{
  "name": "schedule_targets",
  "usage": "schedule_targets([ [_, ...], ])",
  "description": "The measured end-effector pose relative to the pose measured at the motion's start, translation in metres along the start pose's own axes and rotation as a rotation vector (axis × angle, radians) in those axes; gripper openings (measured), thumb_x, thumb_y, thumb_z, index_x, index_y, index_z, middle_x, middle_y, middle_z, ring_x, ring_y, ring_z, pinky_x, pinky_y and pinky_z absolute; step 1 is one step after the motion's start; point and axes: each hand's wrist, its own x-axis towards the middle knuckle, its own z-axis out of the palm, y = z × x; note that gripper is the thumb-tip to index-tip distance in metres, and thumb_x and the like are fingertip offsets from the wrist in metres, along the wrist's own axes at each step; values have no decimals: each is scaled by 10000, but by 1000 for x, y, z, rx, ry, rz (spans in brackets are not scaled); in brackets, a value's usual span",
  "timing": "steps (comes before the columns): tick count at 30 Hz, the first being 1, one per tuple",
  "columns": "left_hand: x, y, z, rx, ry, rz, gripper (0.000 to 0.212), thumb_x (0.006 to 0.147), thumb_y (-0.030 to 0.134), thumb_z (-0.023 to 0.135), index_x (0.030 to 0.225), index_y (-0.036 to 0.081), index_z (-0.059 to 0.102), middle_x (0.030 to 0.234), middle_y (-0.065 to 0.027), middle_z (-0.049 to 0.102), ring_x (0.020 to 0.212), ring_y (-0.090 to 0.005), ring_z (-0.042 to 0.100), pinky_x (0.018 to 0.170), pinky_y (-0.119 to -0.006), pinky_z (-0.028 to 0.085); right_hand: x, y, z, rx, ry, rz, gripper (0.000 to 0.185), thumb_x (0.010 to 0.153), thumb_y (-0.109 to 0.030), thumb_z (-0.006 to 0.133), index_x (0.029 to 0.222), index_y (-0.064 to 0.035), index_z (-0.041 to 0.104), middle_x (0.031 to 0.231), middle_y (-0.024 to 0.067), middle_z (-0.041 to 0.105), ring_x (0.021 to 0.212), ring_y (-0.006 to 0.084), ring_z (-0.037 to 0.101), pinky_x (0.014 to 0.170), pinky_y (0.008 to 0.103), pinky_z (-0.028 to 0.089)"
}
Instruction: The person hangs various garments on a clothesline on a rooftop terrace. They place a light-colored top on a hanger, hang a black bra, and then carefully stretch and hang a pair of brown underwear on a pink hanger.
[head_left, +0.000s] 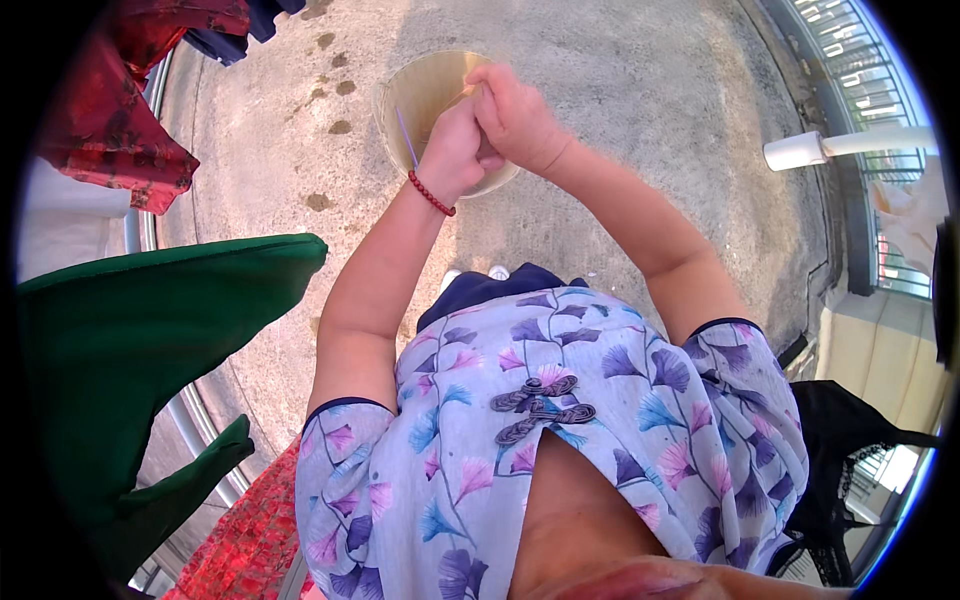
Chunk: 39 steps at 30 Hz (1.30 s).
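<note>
Out in front of my body, my left hand and my right hand meet with fingers curled against each other. Whatever may be between them is hidden by the fingers. A red bead bracelet circles my left wrist. Below both hands a round beige basket stands on the concrete floor, partly covered by them. Its inside looks pale, and I cannot make out any contents clearly. A thin purple strip or rod shows inside the basket's outline, beside my left wrist.
On the left hang a green garment, a red patterned garment and a red skirt-like cloth, near metal rails. To the right are a white pole, a railing and a black lace-trimmed garment. Wet spots mark the concrete.
</note>
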Motion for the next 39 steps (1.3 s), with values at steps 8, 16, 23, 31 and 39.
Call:
schedule_targets([
  [8,-14,14,-18,421,122,335,371,989,413,351,987,84,522,781,-23,586,666,-122,600,538,-259,503,-8,-7,36,375,264,595,155,912,-138,458,953,-13,539,848,96,569,780,156,540,697,301,459],
  [16,-32,5,29,1292,197,1008,361,942,311,472,1104,-12,496,1028,-180,527,878,-302,548,814,-394,442,3,13,24,1473,224,1251,172,888,-132,462,865,-50,612,856,83,631,733,206,606,633,376,512],
  [23,-36,1,39,1104,317,894,302,971,289,393,997,14,514,828,-129,564,791,-255,565,719,-366,453,-5,7,19,619,279,744,200,913,-154,435,986,-29,573,803,153,625,719,251,609,626,394,491],
  [31,-30,-6,21,273,50,452,226,977,283,385,917,110,517,687,14,515,526,-64,464,425,-211,346,-6,-24,-5,-58,140,285,210,932,-139,423,1084,-30,520,760,212,593,689,347,599,629,399,477],
  [39,-42,15,17,238,-57,321,212,925,247,547,1043,72,528,757,-6,563,531,-75,485,437,-214,387,-16,-16,10,234,337,428,189,935,-175,463,954,-8,550,771,151,611,661,247,600,576,352,478],
])
